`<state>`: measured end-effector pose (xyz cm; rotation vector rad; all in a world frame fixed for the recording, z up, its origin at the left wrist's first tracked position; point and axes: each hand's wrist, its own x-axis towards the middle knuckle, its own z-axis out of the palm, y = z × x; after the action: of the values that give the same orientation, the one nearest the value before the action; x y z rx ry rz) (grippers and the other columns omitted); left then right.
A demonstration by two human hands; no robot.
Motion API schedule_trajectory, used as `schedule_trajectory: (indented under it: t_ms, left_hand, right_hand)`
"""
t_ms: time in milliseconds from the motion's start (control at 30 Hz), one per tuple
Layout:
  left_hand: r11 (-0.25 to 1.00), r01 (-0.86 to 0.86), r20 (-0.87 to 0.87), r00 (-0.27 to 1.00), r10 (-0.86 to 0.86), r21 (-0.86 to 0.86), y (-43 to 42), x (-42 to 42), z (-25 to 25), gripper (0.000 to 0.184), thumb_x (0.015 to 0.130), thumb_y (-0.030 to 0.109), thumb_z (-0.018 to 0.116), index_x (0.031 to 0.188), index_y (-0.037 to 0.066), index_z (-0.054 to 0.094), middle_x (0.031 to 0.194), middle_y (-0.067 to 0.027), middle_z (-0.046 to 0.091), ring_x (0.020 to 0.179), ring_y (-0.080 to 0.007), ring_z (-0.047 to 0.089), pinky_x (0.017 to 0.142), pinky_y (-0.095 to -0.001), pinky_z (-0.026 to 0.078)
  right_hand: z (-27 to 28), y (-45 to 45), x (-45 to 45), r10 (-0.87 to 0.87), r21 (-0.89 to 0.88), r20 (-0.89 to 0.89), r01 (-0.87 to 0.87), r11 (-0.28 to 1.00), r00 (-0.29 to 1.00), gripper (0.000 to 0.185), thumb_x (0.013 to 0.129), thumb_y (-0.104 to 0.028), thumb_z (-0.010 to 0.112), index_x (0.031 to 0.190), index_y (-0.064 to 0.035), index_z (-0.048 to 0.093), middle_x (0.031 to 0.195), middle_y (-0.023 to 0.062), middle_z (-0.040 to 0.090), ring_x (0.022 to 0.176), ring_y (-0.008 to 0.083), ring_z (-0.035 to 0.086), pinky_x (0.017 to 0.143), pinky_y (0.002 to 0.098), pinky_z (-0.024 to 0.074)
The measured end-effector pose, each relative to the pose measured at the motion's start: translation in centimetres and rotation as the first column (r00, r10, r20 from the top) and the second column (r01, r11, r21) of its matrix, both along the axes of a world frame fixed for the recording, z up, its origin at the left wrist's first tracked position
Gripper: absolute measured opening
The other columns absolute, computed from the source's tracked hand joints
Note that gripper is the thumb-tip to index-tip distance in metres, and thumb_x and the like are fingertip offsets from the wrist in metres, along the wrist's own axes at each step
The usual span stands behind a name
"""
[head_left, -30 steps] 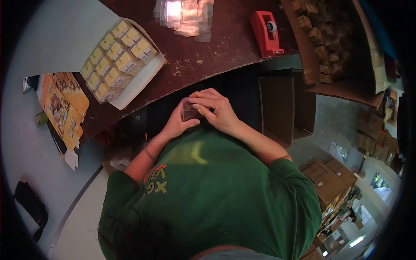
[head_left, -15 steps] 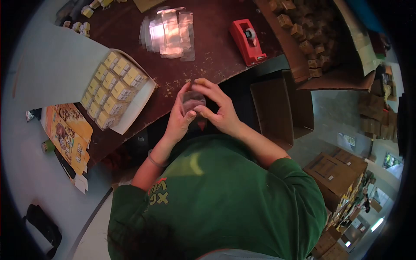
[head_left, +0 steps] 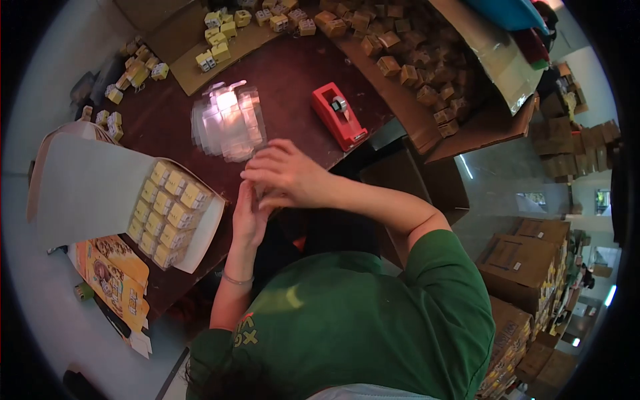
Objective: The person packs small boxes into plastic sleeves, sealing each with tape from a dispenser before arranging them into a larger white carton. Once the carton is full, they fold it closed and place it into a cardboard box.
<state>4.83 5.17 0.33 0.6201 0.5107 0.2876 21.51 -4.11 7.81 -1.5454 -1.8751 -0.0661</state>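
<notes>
My left hand [head_left: 248, 217] is upright near the table's front edge, its fingers curled around a small clear plastic box that is almost wholly hidden now. Over its fingertips, my right hand [head_left: 290, 177] is bent with its fingers curved around the top of that box. Just beyond the hands lies a stack of flat clear plastic blanks [head_left: 227, 127] on the table. A red tape dispenser [head_left: 339, 119] stands to the right of the stack. On the left, a white carton [head_left: 203, 240] holds rows of small yellow boxes [head_left: 177, 210].
The dark red table [head_left: 287, 73] has more small yellow boxes [head_left: 220, 50] on cardboard at the back. A big open carton [head_left: 460, 143] of small brown boxes is at the far right. A yellow printed package [head_left: 113, 270] lies left. Stacked cartons [head_left: 517, 257] stand on the right.
The view has shifted, showing more of the table's back. My right hand has swung left over the left hand, covering the clear plastic box that was visible between both hands.
</notes>
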Motion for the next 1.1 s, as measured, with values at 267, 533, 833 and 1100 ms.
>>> schedule_trajectory:
  t_ms: [267, 533, 833, 1100]
  left_hand:
    - [0.977, -0.009, -0.044, 0.999, -0.001, -0.213, 1.8, -0.2, 0.2, 0.03, 0.095, 0.038, 0.049, 0.107, 0.011, 0.055, 0.101, -0.0145, 0.063, 0.094, -0.0332, 0.063, 0.086, -0.0458, 0.053]
    - [0.979, 0.11, -0.026, 0.993, -0.116, -0.17, 0.6, 1.3, 2.2, 0.024, 0.095, 0.033, 0.054, 0.101, 0.011, 0.059, 0.091, -0.0083, 0.063, 0.084, -0.0279, 0.064, 0.077, -0.0418, 0.052]
    - [0.931, 0.36, 0.181, 0.913, -0.366, 0.067, 1.5, 5.4, 5.0, 0.051, 0.1, 0.044, 0.046, 0.129, 0.002, 0.048, 0.095, -0.0114, 0.063, 0.086, -0.0229, 0.062, 0.083, -0.036, 0.051]
    - [0.891, 0.428, 0.283, 0.882, -0.376, -0.15, -0.7, 2.5, 3.3, 0.051, 0.102, 0.049, 0.041, 0.125, 0.005, 0.054, 0.096, -0.012, 0.067, 0.086, -0.0238, 0.067, 0.078, -0.0376, 0.055]
  right_hand:
    - [-5.3, 6.1, 29.8, -0.891, -0.259, -0.053, 0.855, 0.448, 0.451, 0.067, 0.085, -0.038, 0.071, 0.139, -0.0048, 0.047, 0.134, 0.0221, 0.053, 0.129, 0.0392, 0.045, 0.107, 0.0449, 0.0387]
    - [-7.4, 8.9, 35.0, -0.463, -0.282, -0.778, 0.422, 0.862, 0.425, 0.062, 0.091, -0.026, 0.062, 0.144, -0.0033, 0.039, 0.13, 0.0181, 0.057, 0.117, 0.0316, 0.058, 0.099, 0.0424, 0.0479]
    - [-0.2, -0.9, 8.7, 0.009, 0.077, -0.979, -0.332, 0.94, -0.202, 0.064, 0.089, -0.026, 0.063, 0.142, 0.0018, 0.04, 0.133, 0.0153, 0.054, 0.123, 0.0226, 0.053, 0.109, 0.0356, 0.0373]
    - [-2.1, -4.6, 2.0, -0.101, -0.161, -0.978, -0.35, 0.923, 0.183, 0.054, 0.089, -0.014, 0.069, 0.136, -0.0045, 0.046, 0.124, 0.009, 0.058, 0.11, 0.0178, 0.058, 0.086, 0.0328, 0.0537]
